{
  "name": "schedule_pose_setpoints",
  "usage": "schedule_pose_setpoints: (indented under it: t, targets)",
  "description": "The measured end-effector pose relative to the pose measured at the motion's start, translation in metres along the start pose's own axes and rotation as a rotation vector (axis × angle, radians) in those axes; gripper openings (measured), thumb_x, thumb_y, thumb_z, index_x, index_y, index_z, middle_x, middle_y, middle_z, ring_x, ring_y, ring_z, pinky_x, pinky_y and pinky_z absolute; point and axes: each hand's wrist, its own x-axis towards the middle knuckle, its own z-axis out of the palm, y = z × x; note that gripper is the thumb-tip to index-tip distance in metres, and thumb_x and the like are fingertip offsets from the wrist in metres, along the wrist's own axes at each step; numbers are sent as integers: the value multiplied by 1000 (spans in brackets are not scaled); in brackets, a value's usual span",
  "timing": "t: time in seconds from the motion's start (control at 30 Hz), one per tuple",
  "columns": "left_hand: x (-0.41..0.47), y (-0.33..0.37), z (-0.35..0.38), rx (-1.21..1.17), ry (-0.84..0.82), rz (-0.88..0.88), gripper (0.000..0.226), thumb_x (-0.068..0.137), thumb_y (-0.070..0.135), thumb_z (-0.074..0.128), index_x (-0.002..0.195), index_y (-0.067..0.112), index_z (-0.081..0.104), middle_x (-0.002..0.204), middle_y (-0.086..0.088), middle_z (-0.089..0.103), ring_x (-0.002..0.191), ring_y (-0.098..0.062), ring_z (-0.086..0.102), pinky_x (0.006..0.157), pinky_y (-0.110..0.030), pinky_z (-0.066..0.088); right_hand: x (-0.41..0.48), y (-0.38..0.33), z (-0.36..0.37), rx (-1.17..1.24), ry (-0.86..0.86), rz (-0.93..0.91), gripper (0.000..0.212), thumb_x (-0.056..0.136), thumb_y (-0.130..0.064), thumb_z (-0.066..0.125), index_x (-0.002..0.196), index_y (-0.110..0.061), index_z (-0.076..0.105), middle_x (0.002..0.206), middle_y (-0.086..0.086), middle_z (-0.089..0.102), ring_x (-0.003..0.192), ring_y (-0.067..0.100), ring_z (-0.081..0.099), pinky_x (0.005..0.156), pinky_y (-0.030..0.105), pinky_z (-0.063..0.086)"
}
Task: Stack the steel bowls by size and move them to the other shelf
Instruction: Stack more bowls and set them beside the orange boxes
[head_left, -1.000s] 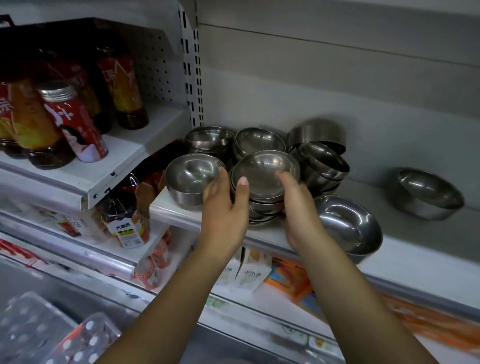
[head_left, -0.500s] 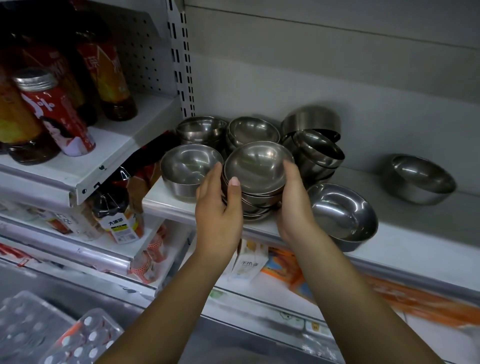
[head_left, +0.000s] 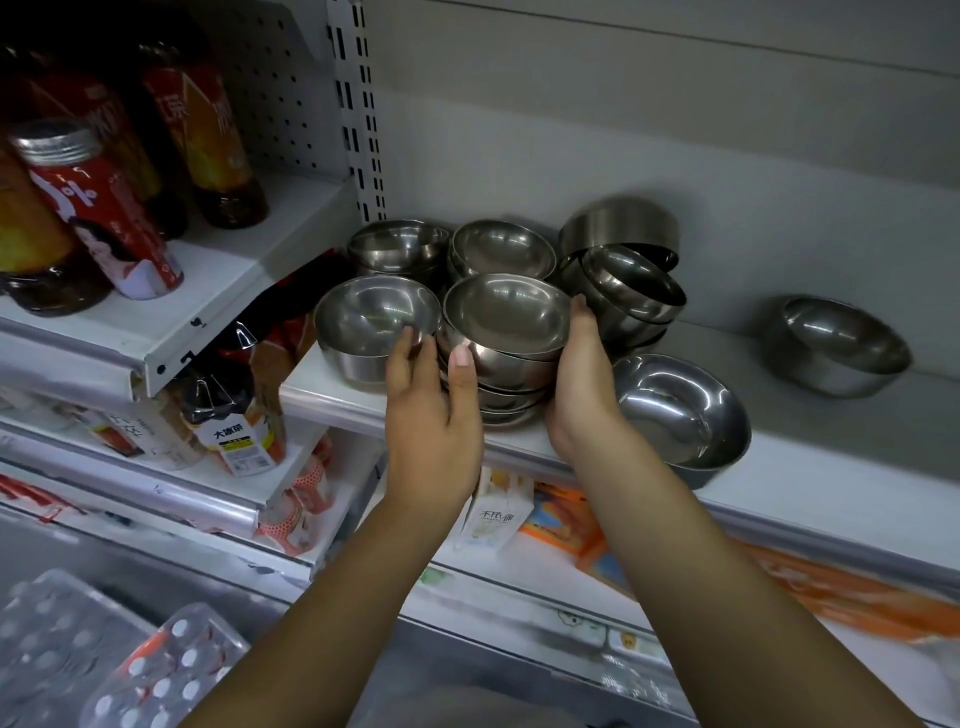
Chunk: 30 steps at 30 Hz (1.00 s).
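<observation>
A stack of small steel bowls (head_left: 506, 317) sits near the front edge of the white shelf (head_left: 810, 467). My left hand (head_left: 434, 415) grips the stack's left side, thumb up against the bowls. My right hand (head_left: 584, 379) cups its right side. A single bowl (head_left: 376, 325) stands just left of the stack. Behind are two more bowls (head_left: 397, 244) (head_left: 501, 249) and a tilted pile of bowls (head_left: 631, 283). A wide bowl (head_left: 680, 410) lies right of my right hand, and another bowl (head_left: 839, 345) sits far right.
Bottled drinks (head_left: 208, 119) and a red can (head_left: 98, 208) stand on the higher shelf at left. More bottles (head_left: 234, 410) and cartons (head_left: 496, 514) sit on lower shelves. Orange packets (head_left: 831, 592) lie below right. Plastic trays (head_left: 156, 675) fill the bottom left.
Both hands have closed in on the sides of the front bowl stack and now hold it. The view has shifted slightly downward relative to the shelf.
</observation>
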Motion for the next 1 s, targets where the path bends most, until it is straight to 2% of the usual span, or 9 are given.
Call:
schedule_pose_setpoints:
  t: [0.2, 0.37, 0.47, 0.53, 0.6, 0.7, 0.83, 0.9, 1.0]
  targets:
    - [3, -9, -2, 19, 13, 75, 70, 106, 57, 29, 150, 8, 52, 161, -2, 37, 143, -11, 41, 118, -19, 31, 2, -3, 3, 5, -9, -22, 69, 76, -73, 48, 126, -32, 71, 128, -2, 72, 122, 21, 64, 113, 47, 44]
    - [4, -2, -3, -92, 23, 10, 58, 107, 47, 37, 136, 3, 62, 152, -1, 47, 127, -3, 47, 100, 6, 28, -5, -7, 0, 22, -16, -6, 49, 94, -60, 49, 106, -24, 80, 107, 1, 80, 109, 22, 72, 107, 46, 51]
    - [6, 5, -7, -171, 57, 9, 45, 109, 42, 41, 123, 9, 68, 139, -4, 58, 123, -10, 56, 107, -14, 41, -8, -16, -2, 50, -45, -13, 43, 100, -53, 49, 102, -24, 80, 105, 0, 81, 108, 21, 72, 107, 45, 52]
    - [7, 15, -11, -231, 69, -15, 47, 108, 49, 42, 111, 11, 69, 117, -3, 67, 109, -9, 62, 100, -26, 50, -12, -24, -2, 54, -71, -42, 42, 101, -52, 48, 107, -24, 79, 108, -1, 80, 110, 20, 71, 106, 43, 52]
    - [9, 30, -17, -310, 62, -68, 50, 104, 58, 42, 102, 15, 67, 98, 2, 71, 92, -2, 65, 84, -20, 52, -16, -32, -3, 56, -85, -80, 41, 102, -49, 47, 109, -23, 78, 108, -2, 80, 110, 17, 71, 102, 38, 53]
    - [15, 52, -23, -337, 48, -77, 49, 102, 63, 41, 105, 20, 67, 97, 8, 72, 93, 2, 65, 80, -18, 47, -24, -45, -6, 64, -109, -133, 41, 104, -47, 45, 106, -23, 78, 104, -3, 81, 108, 16, 71, 99, 35, 54]
    - [16, 72, -22, -283, 39, 11, 42, 103, 59, 41, 112, 25, 63, 96, 15, 67, 84, 18, 59, 69, 0, 41, -33, -60, -18, 94, -142, -189, 43, 105, -46, 44, 94, -24, 79, 98, -4, 82, 104, 16, 73, 98, 38, 55]
    - [12, 82, -18, -277, 37, 72, 43, 105, 58, 39, 123, 27, 64, 104, 16, 68, 95, 17, 60, 80, -3, 43, -37, -67, -28, 127, -141, -199, 45, 105, -48, 43, 98, -22, 79, 100, -2, 82, 103, 16, 74, 98, 39, 55]
    - [1, 96, -2, -246, 50, 154, 53, 101, 69, 31, 126, 37, 65, 122, 12, 68, 119, -3, 61, 105, -36, 49, -44, -78, -49, 173, -139, -218, 47, 103, -50, 45, 101, -19, 80, 103, 1, 81, 102, 18, 76, 99, 40, 55]
